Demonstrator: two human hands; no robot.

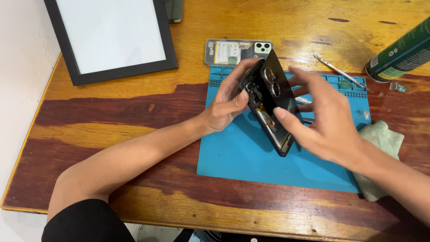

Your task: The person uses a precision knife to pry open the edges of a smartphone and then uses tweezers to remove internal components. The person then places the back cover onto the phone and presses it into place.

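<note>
The lower end of the black phone (270, 105) is hidden behind the right hand (324, 118), and the small parts inside its opened edge are too fine to make out; the phone stands tilted on edge above the blue work mat (251, 157), its back with two round camera rings facing the right hand; the left hand (228, 101) clasps its upper end, thumb against the open side and fingers curled behind, while the right hand, fingers spread, presses fingertips on the back cover (how firmly it grips I cannot tell); two phones are in view, the second (237, 51) lying flat just past the mat's far edge, back off, with a pale battery showing; one metal tool (340, 71) lies near the mat's far right corner; one green spray can (401, 56) with a dark label band lies cut off at the right edge; one pale green cloth (380, 143) sits partly under the right wrist; one black picture frame (112, 36) is cropped at the top
</note>
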